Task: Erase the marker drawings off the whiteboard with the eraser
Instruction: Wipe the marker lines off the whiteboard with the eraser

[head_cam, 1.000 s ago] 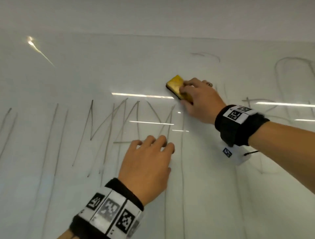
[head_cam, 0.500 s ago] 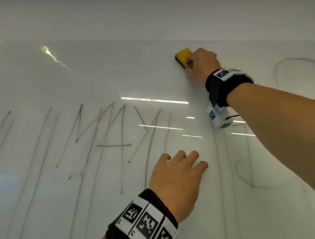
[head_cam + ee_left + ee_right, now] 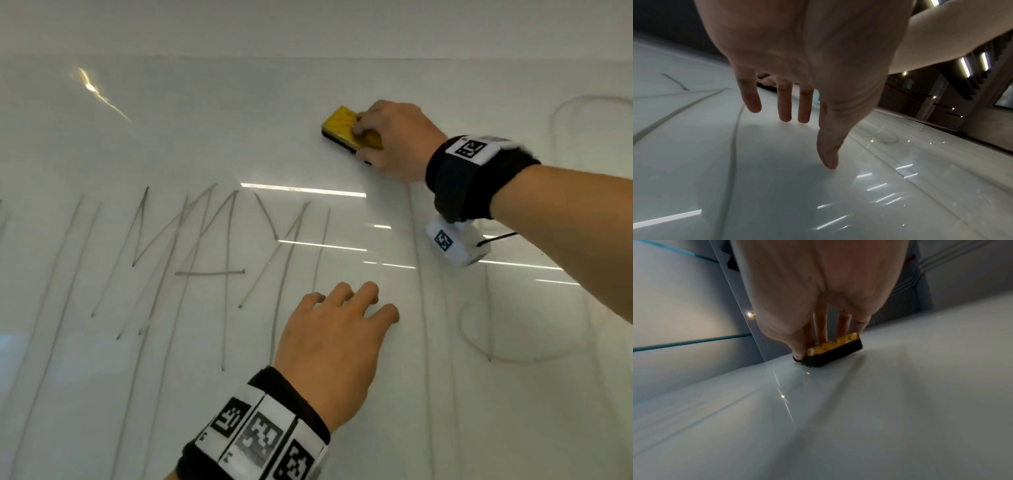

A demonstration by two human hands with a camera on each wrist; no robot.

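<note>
My right hand (image 3: 387,137) grips a yellow eraser (image 3: 342,126) with a black felt base and holds it flat against the whiteboard (image 3: 171,137), near the board's upper middle. In the right wrist view the thumb and fingers pinch the eraser (image 3: 833,348) from above, felt side on the glossy surface. My left hand (image 3: 346,308) rests on the board lower down with straight, spread fingers. The left wrist view shows its fingertips (image 3: 785,113) and thumb touching the surface. Grey marker strokes (image 3: 205,260) cover the board's left and lower parts, with a loop (image 3: 496,342) at the right.
The top edge of the whiteboard (image 3: 308,58) runs just above the eraser, with plain wall beyond. Bright ceiling-light reflections (image 3: 301,188) streak the glossy surface. A curved marker line (image 3: 582,102) remains at the far upper right.
My right hand swept the eraser up to the board's top edge, then came back down a little. The strokes near the upper middle are gone. My left hand slid rightward on the board.
</note>
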